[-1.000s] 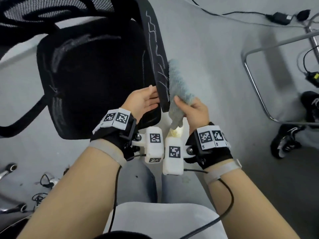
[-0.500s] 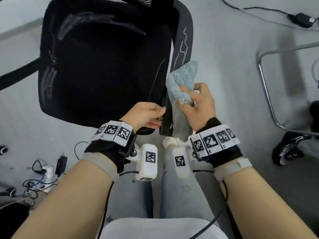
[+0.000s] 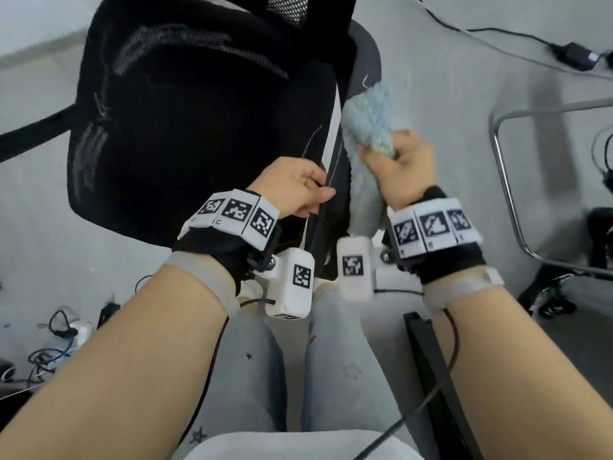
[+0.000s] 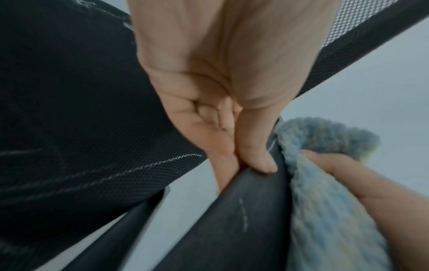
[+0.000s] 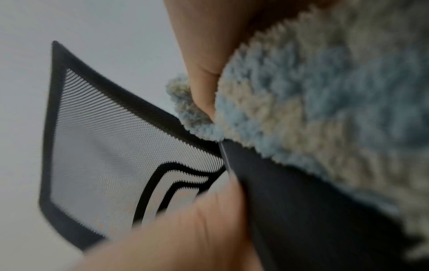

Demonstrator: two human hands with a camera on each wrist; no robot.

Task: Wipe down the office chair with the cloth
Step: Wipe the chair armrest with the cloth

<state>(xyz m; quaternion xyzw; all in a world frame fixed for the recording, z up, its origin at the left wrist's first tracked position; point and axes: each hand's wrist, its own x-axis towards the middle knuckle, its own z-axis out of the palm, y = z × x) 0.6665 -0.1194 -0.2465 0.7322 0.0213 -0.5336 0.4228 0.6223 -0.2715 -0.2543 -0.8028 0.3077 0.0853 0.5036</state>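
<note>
Left hand grips the armrest just right of the chair seat; cloth touches the armrest's right side.

An office: mesh chair, grey floor, loose power cables.

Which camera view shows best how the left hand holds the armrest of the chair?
The left wrist view: the left hand pinches the armrest edge, thumb on top. The head view shows only the back of the hand; the right wrist view shows it blurred.
</note>
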